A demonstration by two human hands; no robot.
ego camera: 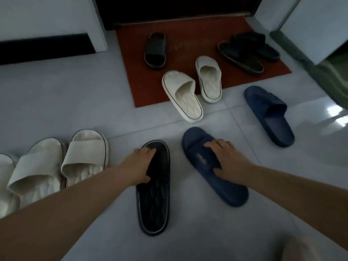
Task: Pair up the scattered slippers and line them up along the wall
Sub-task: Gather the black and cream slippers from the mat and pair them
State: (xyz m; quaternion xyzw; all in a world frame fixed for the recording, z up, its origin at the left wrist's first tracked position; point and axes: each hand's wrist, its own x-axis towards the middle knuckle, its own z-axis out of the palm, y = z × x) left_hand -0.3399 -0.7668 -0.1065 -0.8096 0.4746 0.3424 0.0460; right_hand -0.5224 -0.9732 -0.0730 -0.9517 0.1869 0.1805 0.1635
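My left hand (138,166) grips the strap of a black slipper (153,200) lying on the grey tile floor in front of me. My right hand (228,159) clasps the strap of a navy slipper (226,187) just to its right. A second navy slipper (271,117) lies farther right. Two cream slippers (183,97) (209,78) sit askew at the near edge of the red doormat (131,59). On the mat rest another black slipper (155,50) and a dark pair (244,51), one overlapping the other. At the left, cream slippers (84,157) (37,170) stand side by side.
A white wall with a black skirting board (45,48) runs along the far left. A dark doorway (169,8) sits behind the mat. A green-edged panel (331,72) stands at the right. My knee (308,249) shows at the bottom right.
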